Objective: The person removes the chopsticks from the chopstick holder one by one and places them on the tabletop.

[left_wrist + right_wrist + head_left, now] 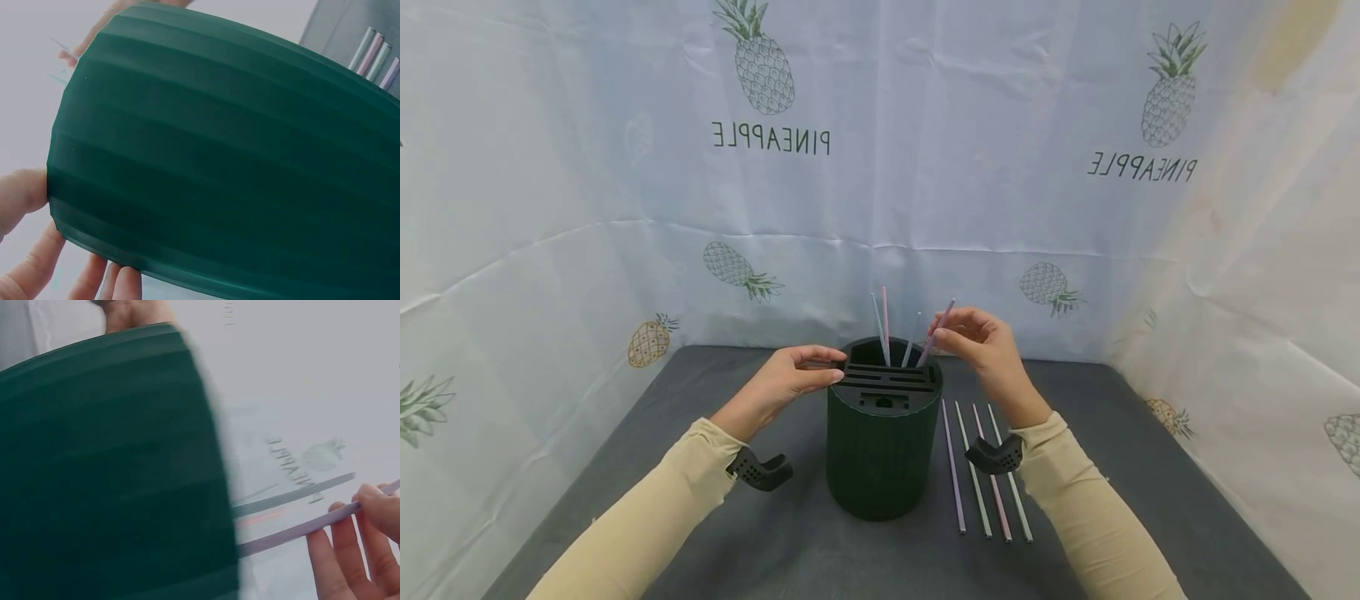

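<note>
A dark green round holder (880,467) with a black slotted top (887,385) stands upright in the middle of the table. My left hand (786,383) holds its left rim, thumb and fingertips (127,284) against the edge. Above the open back compartment, my right hand (985,346) pinches a purple straw (943,317) between thumb and fingers. That straw tilts to the right, its lower end inside the holder and hidden. Two blue straws (877,320) and a pink straw (885,310) lean in the same compartment.
Right of the holder, several straws lie side by side on the dark grey table (760,550): a purple straw (953,467), a pink straw (995,483) and pale green ones. A white curtain (955,192) with pineapple prints encloses the table's back and sides.
</note>
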The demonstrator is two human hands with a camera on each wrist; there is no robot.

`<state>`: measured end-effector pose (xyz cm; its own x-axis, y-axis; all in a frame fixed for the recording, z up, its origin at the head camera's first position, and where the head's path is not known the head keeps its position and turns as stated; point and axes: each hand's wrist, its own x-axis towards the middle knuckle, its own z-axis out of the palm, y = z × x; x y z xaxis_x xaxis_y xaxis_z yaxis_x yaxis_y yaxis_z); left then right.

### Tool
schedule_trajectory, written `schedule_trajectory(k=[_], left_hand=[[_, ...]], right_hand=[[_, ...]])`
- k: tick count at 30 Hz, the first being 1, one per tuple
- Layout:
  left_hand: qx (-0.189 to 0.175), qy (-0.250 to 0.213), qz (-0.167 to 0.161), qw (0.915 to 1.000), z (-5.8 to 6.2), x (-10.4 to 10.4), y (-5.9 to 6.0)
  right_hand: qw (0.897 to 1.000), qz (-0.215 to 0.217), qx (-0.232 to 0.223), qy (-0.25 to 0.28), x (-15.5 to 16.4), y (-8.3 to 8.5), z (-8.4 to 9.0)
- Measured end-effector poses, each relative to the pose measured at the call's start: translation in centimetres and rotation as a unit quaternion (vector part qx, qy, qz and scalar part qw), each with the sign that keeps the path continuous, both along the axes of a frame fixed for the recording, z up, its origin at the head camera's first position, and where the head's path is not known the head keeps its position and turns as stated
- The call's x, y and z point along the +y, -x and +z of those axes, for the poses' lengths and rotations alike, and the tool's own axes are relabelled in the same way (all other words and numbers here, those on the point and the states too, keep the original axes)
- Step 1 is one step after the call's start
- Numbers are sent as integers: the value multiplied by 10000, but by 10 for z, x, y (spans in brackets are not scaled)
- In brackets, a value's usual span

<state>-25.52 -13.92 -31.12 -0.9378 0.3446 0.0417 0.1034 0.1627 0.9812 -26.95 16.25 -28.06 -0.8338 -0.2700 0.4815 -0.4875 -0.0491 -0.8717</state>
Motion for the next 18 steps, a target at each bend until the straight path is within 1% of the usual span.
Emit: schedule_trajectory(k=[3,5,7,9,11,13,14,16,18], left_hand=[[14,15,-6,10000,0,0,0],[14,29,-13,10000,0,0,0],[7,19,-20,10000,0,0,0],[-2,23,-19,10000,1,-1,0],[-5,17,-24,10000,2,-1,0],[5,25,-37,10000,2,-1,0],[4,27,-36,10000,2,0,0],[3,33,-36,10000,2,0,0],[3,27,-35,10000,2,0,0]], right_hand=[[9984,55,214,521,2,-1,19],[9939,165,396,1013,4,-3,33],[9855,345,586,1556,7,-5,47],[9759,466,783,1983,12,-8,61],[9676,477,1003,2270,19,-12,74],[9580,556,1082,2597,28,-18,85],[9547,522,1145,2697,33,-20,89],[9463,544,1097,2993,45,-25,95],[9365,540,938,3334,57,-29,97]])
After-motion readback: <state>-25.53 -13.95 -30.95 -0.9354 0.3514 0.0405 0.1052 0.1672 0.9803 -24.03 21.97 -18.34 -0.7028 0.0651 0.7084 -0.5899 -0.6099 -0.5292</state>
